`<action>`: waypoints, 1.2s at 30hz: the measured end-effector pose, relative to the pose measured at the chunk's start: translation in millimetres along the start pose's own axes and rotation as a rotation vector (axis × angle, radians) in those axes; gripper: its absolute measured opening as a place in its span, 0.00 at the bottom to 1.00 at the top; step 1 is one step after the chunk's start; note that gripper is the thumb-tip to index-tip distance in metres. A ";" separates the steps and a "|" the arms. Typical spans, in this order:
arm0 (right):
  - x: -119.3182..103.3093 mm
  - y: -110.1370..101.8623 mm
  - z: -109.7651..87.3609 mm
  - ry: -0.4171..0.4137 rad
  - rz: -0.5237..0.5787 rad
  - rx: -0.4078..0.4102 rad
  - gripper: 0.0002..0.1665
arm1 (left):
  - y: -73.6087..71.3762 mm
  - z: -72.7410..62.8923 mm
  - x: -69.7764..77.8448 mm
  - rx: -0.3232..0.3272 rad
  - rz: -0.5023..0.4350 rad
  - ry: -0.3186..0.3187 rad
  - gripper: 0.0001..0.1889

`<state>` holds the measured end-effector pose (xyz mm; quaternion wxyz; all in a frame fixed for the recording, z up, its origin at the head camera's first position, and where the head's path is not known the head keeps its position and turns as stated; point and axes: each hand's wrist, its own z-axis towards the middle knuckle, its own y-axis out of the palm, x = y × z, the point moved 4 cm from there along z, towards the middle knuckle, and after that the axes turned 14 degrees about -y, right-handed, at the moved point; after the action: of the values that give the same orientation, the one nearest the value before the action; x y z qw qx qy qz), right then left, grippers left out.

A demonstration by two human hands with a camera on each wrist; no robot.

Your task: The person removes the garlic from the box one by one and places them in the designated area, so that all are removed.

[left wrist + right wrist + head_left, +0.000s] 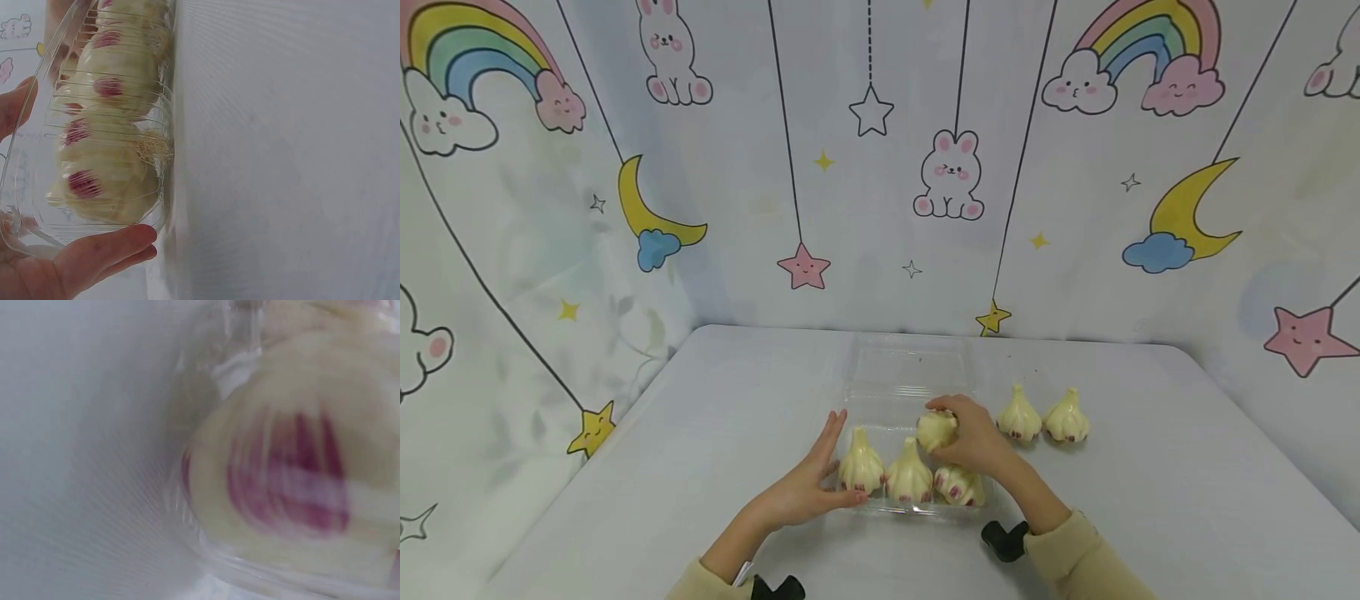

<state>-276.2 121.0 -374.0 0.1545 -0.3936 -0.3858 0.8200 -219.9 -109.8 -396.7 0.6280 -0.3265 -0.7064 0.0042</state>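
Note:
A clear plastic clamshell box lies with its lid laid back. Along its front sit a left garlic bulb, a middle garlic bulb and a right garlic bulb tipped on its side. Over the box's rear right, my right hand pinches another garlic bulb between thumb and fingers. My left hand steadies the box's left side with fingers extended, its thumb at the front rim. Purple-streaked bulbs show through the box wall in the left wrist view. The right wrist view shows a blurred bulb close up.
Two more garlic bulbs, a nearer one and a farther one, stand on the white table right of the box. Behind the table hangs a printed curtain. Black wrist mounts sit at both sleeves.

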 end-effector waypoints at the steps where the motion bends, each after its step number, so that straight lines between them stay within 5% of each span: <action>1: -0.5 -0.5 -0.4 -0.005 0.001 0.003 0.32 | -0.1 0.0 0.2 0.001 -0.001 0.001 0.55; 14: -4.7 -7.6 -9.6 0.037 0.191 0.065 0.33 | 0.3 -1.2 3.0 -0.001 0.013 0.011 0.54; 36: -11.5 -20.4 -19.4 -0.029 0.312 0.106 0.31 | -0.7 -3.0 1.5 -0.012 0.001 -0.005 0.54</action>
<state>-254.9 137.8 -360.2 0.0404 -0.4282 -0.2782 0.8588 -217.5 -110.9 -394.5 0.6243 -0.3304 -0.7079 0.0012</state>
